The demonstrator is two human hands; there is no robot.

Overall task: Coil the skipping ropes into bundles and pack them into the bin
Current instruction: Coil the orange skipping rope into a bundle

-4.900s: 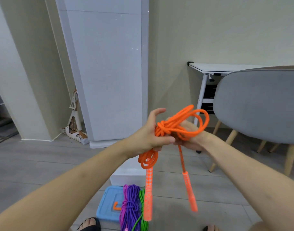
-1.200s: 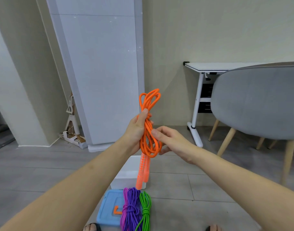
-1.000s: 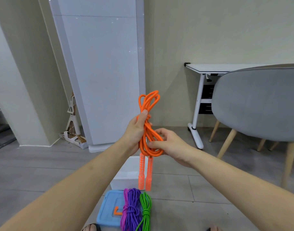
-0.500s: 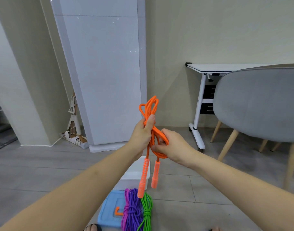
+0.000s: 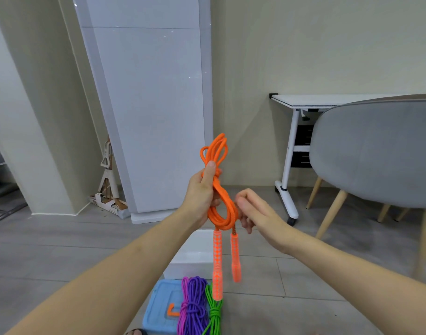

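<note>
Grey plank floor (image 5: 62,250), beige wall (image 5: 328,44)

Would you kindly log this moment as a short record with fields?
left hand: grips the orange rope bundle, held upright
right hand: beside the bundle's lower loop, fingers curled; contact unclear
handles: both hang below the coil
on floor: purple rope, green rope, blue lid, white bin
packing: orange rope not yet in bin

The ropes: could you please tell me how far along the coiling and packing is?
Done: purple and green bundles lie coiled below by a blue lid. In hand: the left hand grips the coiled orange rope; the right hand hovers beside it. Left: packing them; a white bin waits beneath.
</note>
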